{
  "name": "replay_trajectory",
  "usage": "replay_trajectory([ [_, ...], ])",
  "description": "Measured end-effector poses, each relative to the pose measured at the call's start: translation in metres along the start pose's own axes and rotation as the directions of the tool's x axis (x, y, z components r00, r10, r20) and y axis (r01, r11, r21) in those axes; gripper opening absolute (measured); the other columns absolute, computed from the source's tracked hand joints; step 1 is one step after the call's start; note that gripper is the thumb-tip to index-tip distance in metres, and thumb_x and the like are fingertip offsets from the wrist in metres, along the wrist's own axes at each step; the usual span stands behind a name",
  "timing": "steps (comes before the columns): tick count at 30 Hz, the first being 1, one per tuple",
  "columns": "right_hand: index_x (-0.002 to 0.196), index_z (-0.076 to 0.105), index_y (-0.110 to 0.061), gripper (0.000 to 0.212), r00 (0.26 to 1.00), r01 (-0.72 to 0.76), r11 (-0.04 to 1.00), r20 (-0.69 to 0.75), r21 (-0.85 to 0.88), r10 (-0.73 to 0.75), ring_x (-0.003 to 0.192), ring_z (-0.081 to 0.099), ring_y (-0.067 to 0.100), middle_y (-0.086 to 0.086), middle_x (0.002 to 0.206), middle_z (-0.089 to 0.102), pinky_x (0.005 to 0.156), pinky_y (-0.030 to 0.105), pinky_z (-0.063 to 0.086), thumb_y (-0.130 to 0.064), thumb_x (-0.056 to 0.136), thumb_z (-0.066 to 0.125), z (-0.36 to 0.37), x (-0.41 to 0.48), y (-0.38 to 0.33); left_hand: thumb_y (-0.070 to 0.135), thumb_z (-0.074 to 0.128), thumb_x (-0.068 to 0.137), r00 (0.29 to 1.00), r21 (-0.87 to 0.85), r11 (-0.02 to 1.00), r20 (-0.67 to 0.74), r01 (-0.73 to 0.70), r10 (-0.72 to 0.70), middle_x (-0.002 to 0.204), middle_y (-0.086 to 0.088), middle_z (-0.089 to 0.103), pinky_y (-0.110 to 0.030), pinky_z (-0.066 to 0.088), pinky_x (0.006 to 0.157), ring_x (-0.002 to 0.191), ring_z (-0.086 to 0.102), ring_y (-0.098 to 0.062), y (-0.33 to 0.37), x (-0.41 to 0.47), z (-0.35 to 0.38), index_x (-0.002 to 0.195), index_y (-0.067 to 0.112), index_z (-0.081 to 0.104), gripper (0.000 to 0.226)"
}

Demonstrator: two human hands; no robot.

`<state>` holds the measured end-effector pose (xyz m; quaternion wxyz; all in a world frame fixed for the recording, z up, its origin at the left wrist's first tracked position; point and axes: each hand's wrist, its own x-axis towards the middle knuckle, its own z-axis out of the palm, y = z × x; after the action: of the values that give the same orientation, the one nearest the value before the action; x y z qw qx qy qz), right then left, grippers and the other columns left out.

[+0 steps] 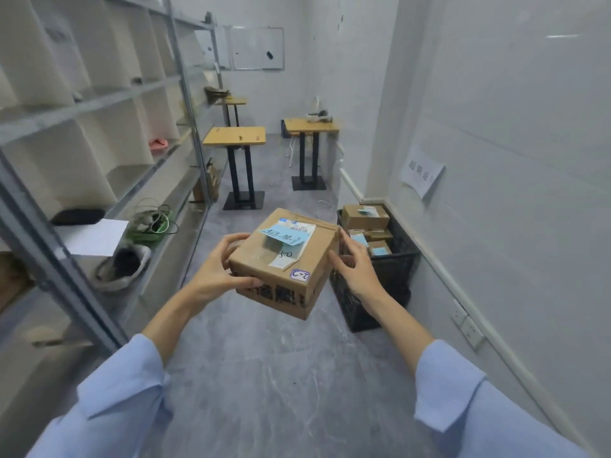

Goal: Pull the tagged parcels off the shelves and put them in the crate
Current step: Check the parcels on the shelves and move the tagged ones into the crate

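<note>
A person carries a cardboard box [284, 259] at mid-height over the floor [264, 375] of a narrow storeroom, with the shelves [99, 104] to the left and a black crate [393, 279] just beside and beyond the box on the right. The left hand [215, 269] grips the box's left side, with its fingers curled over the upper edge and the thumb on the near face. The right hand [355, 269] presses flat against the right side, its fingers close to straight rather than wrapped. A blue tag [282, 236] lies on top of the box, over a white label. The crate already holds several parcels [365, 216], stacked toward its far end. The hold looks to be the weak point: with only one hand truly closed on the box, it is clamped more than gripped, and any easing of that sideways pressure could let it slip and fall to the floor. The box is also tilted, its near corner lowest, so a drop would likely land on that corner. The crate's free room appears to be at its near end, and lowering the box too far back could knock or crush the parcels already inside, or catch it on the rim.
</note>
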<state>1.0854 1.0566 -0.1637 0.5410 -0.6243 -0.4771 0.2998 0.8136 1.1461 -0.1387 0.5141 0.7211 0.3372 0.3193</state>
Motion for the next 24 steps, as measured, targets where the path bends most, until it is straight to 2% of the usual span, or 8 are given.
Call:
replay_trajectory([
  [4,0.153,0.02,-0.026,0.076,0.993,-0.059,0.993,-0.097,0.099,0.069,0.12,0.046,0.009,-0.009,0.142,0.041,0.092,0.022,0.041,-0.034,0.092,0.064,-0.037,0.043,0.017,0.03,0.091,0.048,0.997,-0.036,0.999,0.075,-0.019,0.021,0.127,0.005,0.061,-0.03,0.057,0.08,0.115,0.059,-0.014,-0.007,0.074,0.035,0.132,0.037,0.045,0.096],
  [7,0.142,0.035,-0.025,0.058,0.984,-0.074,0.988,-0.151,0.135,0.094,0.121,0.053,0.01,-0.013,0.136,0.049,0.08,0.014,0.045,-0.031,0.092,0.065,-0.063,0.076,0.035,0.034,0.091,0.047,0.995,-0.028,0.999,0.093,-0.031,0.033,0.133,0.013,0.055,-0.027,0.055,0.083,0.116,0.056,-0.007,-0.016,0.126,0.062,0.137,0.043,0.039,0.105],
  [10,0.131,0.045,-0.031,0.039,0.985,-0.058,0.996,-0.157,0.062,0.067,0.119,0.056,0.012,-0.008,0.136,0.052,0.082,0.016,0.046,-0.037,0.095,0.06,-0.09,0.116,0.057,0.023,0.092,0.055,0.995,-0.042,0.998,0.086,-0.047,0.05,0.136,0.013,0.052,-0.025,0.055,0.083,0.115,0.055,0.0,-0.025,0.177,0.095,0.14,0.042,0.04,0.101],
  [12,0.133,0.044,-0.037,0.039,0.989,-0.054,0.999,-0.141,0.0,0.053,0.121,0.051,0.012,-0.006,0.138,0.05,0.093,0.025,0.045,-0.043,0.096,0.055,-0.109,0.147,0.072,0.01,0.091,0.061,0.997,-0.05,0.997,0.041,-0.067,0.069,0.133,0.011,0.052,-0.018,0.053,0.076,0.108,0.055,0.007,-0.031,0.21,0.121,0.141,0.036,0.041,0.098],
  [14,0.14,0.041,-0.037,0.045,0.991,-0.062,0.997,-0.122,-0.036,0.057,0.128,0.045,0.012,-0.003,0.142,0.046,0.096,0.024,0.039,-0.045,0.097,0.05,-0.131,0.179,0.087,0.002,0.088,0.064,0.997,-0.063,0.995,-0.006,-0.075,0.075,0.129,0.012,0.052,-0.016,0.053,0.072,0.103,0.056,0.011,-0.039,0.244,0.144,0.142,0.032,0.041,0.096],
  [16,0.146,0.038,-0.033,0.052,0.994,-0.069,0.997,-0.091,-0.035,0.065,0.132,0.042,0.014,-0.003,0.147,0.04,0.097,0.022,0.04,-0.046,0.097,0.05,-0.153,0.214,0.101,0.003,0.088,0.064,0.996,-0.056,0.995,-0.037,-0.085,0.083,0.128,0.015,0.052,-0.017,0.054,0.072,0.105,0.055,0.01,-0.043,0.277,0.166,0.142,0.033,0.04,0.097],
  [20,0.147,0.037,-0.036,0.063,0.996,-0.087,0.994,-0.014,-0.062,0.086,0.121,0.052,0.009,-0.006,0.149,0.036,0.107,0.039,0.043,-0.056,0.09,0.053,-0.196,0.28,0.117,0.01,0.09,0.063,0.992,-0.043,0.996,-0.105,-0.079,0.074,0.13,0.015,0.049,-0.022,0.056,0.074,0.112,0.054,0.004,-0.048,0.341,0.201,0.142,0.036,0.038,0.099],
  [24,0.145,0.039,-0.027,0.055,0.993,-0.082,0.996,0.078,-0.03,0.084,0.121,0.056,0.014,-0.005,0.144,0.049,0.096,0.029,0.049,-0.042,0.095,0.056,-0.232,0.341,0.127,0.013,0.091,0.063,0.978,-0.005,0.995,-0.184,-0.099,0.097,0.136,0.006,0.048,-0.025,0.057,0.079,0.118,0.052,-0.007,-0.053,0.399,0.234,0.143,0.036,0.036,0.099],
])
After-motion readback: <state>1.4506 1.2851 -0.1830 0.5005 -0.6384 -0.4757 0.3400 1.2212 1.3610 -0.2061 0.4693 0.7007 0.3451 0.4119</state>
